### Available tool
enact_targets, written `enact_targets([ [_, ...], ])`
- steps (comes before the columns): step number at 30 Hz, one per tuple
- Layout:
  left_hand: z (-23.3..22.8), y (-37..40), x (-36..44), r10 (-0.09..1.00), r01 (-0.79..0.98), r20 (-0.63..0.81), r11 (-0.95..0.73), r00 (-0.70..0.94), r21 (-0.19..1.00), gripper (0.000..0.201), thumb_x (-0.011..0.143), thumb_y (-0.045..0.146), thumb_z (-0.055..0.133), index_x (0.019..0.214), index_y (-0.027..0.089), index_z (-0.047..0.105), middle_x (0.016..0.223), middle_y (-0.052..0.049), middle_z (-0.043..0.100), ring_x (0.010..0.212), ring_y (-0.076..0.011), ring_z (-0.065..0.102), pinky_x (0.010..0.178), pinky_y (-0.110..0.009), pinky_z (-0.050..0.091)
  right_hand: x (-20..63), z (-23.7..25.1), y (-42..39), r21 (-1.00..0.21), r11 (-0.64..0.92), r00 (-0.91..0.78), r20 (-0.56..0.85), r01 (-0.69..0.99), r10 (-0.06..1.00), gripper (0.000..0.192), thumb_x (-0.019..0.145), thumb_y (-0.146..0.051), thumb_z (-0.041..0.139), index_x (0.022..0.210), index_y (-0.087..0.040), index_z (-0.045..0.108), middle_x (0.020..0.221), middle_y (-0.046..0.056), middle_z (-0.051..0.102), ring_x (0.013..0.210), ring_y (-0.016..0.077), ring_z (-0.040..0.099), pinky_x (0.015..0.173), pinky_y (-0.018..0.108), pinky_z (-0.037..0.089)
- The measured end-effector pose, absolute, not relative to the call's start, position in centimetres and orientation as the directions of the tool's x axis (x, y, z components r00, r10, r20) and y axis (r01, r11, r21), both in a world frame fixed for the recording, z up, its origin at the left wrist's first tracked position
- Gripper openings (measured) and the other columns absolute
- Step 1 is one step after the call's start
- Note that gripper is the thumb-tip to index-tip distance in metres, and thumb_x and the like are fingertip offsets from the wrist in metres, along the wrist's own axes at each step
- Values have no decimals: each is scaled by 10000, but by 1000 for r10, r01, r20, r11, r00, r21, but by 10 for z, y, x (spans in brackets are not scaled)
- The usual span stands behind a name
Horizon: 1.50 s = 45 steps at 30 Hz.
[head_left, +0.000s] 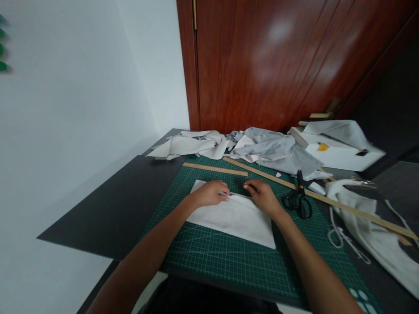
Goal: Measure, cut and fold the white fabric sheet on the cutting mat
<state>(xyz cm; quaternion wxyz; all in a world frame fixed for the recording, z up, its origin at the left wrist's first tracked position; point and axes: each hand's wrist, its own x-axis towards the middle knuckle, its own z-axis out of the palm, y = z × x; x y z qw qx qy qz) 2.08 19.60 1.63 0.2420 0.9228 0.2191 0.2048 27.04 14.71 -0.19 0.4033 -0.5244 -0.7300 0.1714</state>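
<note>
White rectangular piece of fabric [234, 216] lies flat on the green gridded cutting mat [229, 257], near its middle, with its far edge under both hands. The left hand [211, 193] rests knuckles-up on the far left part of the fabric, fingers curled and pinching a slim light-coloured thing at its fingertips; what that thing is cannot be told. The right hand [262, 195] presses on the far right part of the fabric, fingers bent down together onto the cloth.

Just beyond the hands lies a short wooden ruler [214, 169], and a long wooden ruler [314, 197] runs slantwise to the right. Black scissors [298, 201] lie on the mat beside the right hand. A heap of grey and white cloth [248, 150] sits at the far end of the dark counter [108, 209], before a reddish wooden door [278, 61].
</note>
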Motion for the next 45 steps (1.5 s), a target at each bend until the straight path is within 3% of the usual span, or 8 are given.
enact_targets([
  [5, 23, 188, 19, 442, 315, 192, -828, 876, 464, 139, 807, 81, 784, 862, 209, 786, 907, -22, 771, 935, -185, 656, 854, -280, 451, 251, -6, 141, -583, 430, -277, 336, 689, 900, 155, 840, -325, 758, 955, -221, 757, 1017, 95, 731, 958, 251, 667, 875, 365, 491],
  [11, 33, 182, 20, 488, 380, 126, -795, 864, 472, 119, 842, 98, 744, 880, 203, 788, 920, -19, 768, 923, -178, 668, 850, -268, 453, 235, -3, 133, -527, 379, -270, 273, 761, 923, 152, 941, -200, 560, 871, -214, 694, 885, 72, 675, 851, 214, 630, 799, 327, 448],
  [19, 54, 188, 11, 638, 326, 282, -664, 717, 673, 90, 872, 186, 672, 845, 179, 757, 901, -30, 758, 845, -177, 681, 788, -267, 493, 263, 7, 136, -768, 330, -260, 218, 549, 941, 268, 952, -358, 525, 1178, -227, 585, 891, 4, 650, 767, 179, 587, 734, 306, 464],
  [23, 61, 192, 3, 687, 231, 364, -612, 629, 756, 94, 830, 180, 660, 847, 179, 753, 902, -41, 763, 855, -183, 691, 812, -287, 519, 272, 13, 136, -880, 271, -282, 166, 389, 945, 270, 926, -461, 575, 1029, -235, 680, 945, 12, 668, 849, 187, 585, 765, 305, 469],
  [30, 65, 211, -17, 700, 53, 608, -671, 376, 740, 83, 794, 240, 701, 810, 181, 757, 883, -66, 754, 847, -198, 695, 808, -312, 536, 301, 8, 151, -992, 17, 69, 26, 127, 997, 337, 758, -559, 698, 827, -231, 659, 762, 29, 681, 682, 207, 602, 603, 314, 473],
  [35, 68, 222, -29, 737, 39, 649, -666, 188, 745, 95, 757, 258, 721, 791, 182, 769, 830, -49, 750, 803, -185, 686, 759, -285, 533, 328, 16, 148, -990, 25, 89, 38, 140, 995, 327, 699, -529, 744, 782, -229, 645, 701, 10, 652, 610, 175, 568, 536, 283, 423],
  [41, 66, 231, -41, 806, 86, 589, -591, 51, 802, 77, 708, 261, 723, 711, 185, 729, 726, -16, 732, 684, -162, 661, 672, -261, 525, 319, 20, 133, -935, -84, -362, -215, 346, 907, 360, 800, -369, 657, 1123, -219, 709, 747, -28, 666, 623, 141, 628, 583, 255, 470],
  [45, 61, 236, -48, 815, 142, 574, -580, 85, 802, 65, 697, 250, 721, 702, 188, 740, 709, -18, 738, 651, -159, 660, 633, -249, 519, 304, 9, 137, -839, 138, -367, -78, 527, 927, 304, 804, -172, 535, 1032, -223, 730, 783, -14, 670, 662, 146, 647, 650, 278, 502],
])
